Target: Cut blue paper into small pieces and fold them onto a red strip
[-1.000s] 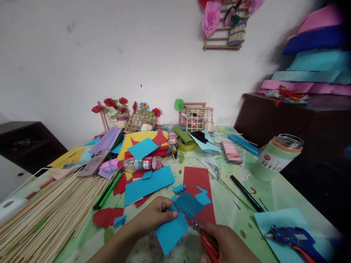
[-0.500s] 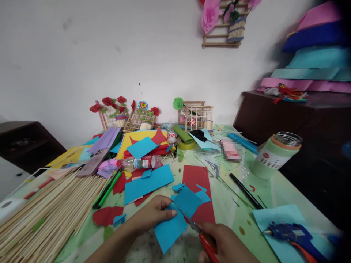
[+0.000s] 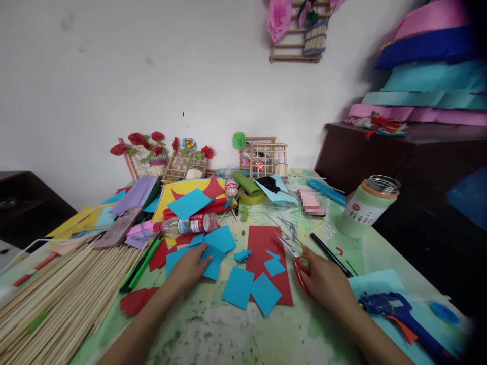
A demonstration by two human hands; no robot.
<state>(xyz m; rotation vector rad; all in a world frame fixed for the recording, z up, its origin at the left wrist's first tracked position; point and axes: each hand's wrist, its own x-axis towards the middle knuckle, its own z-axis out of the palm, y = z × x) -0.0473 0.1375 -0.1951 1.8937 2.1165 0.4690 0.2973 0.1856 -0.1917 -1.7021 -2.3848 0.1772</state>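
Note:
On the left of the work area, my left hand [image 3: 192, 266] has its thumb and fingers closed on a blue paper piece [image 3: 215, 259], above other blue paper [image 3: 220, 238]. My right hand [image 3: 329, 279] grips red-handled scissors [image 3: 299, 266] near the right edge of a red paper sheet [image 3: 262, 243]; their blades point up and left. Two blue paper squares [image 3: 238, 287] lie side by side between my hands, one partly over the red sheet. Small blue scraps [image 3: 242, 255] and a smaller blue piece [image 3: 274, 266] lie near them.
Bamboo sticks [image 3: 57, 289] and a green-handled cutter [image 3: 140, 266] lie left. A plastic bottle [image 3: 186, 225] lies behind my left hand. To the right are a black pen [image 3: 330, 253], a jar [image 3: 367, 208] and a blue glue gun [image 3: 403, 309]. Stick frames [image 3: 268, 159] stand against the wall.
The blue piece being cut now lies as two squares on the table. My left hand has moved left to other blue paper. My right hand has moved right and away with the scissors.

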